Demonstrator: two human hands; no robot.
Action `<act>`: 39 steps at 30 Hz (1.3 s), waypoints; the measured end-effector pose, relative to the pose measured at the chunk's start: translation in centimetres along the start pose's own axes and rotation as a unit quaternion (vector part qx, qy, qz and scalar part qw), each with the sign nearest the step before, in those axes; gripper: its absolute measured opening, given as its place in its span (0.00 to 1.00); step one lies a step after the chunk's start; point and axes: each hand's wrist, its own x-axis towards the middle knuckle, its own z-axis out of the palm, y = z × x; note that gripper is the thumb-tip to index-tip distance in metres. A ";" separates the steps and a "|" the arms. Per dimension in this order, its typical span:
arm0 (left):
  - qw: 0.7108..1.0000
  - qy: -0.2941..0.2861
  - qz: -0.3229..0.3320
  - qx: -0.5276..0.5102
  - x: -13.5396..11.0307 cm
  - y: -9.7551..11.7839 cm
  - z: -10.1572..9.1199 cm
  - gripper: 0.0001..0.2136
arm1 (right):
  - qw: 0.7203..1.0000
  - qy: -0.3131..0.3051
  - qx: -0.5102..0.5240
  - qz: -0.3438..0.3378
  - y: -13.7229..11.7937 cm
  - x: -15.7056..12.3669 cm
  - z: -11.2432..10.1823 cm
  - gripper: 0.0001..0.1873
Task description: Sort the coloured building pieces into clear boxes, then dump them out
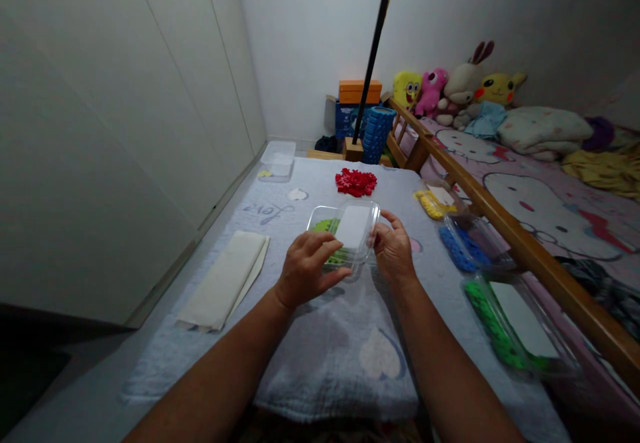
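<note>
A clear plastic box [347,228] with a white label on its lid and light green pieces inside is held just above the grey blanket [320,356]. My left hand [306,268] grips its near left side, fingers curled over the lid. My right hand [394,247] grips its right edge, fingers closed on the rim. Beyond the box lies a loose pile of red pieces [355,182].
Along the right edge sit clear boxes of yellow pieces [434,203], blue pieces [463,246] and green pieces [505,326], beside a wooden bed rail [520,243]. A folded cream cloth [225,279] lies left. An empty clear box [277,161] stands far left. A black pole [371,63] rises behind.
</note>
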 end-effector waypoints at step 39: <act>0.774 0.130 -0.416 -0.459 1.3 1.1 0.6 0.19 | 0.987 -0.087 -0.138 -0.001 1.6 -1.6 1.8 0.34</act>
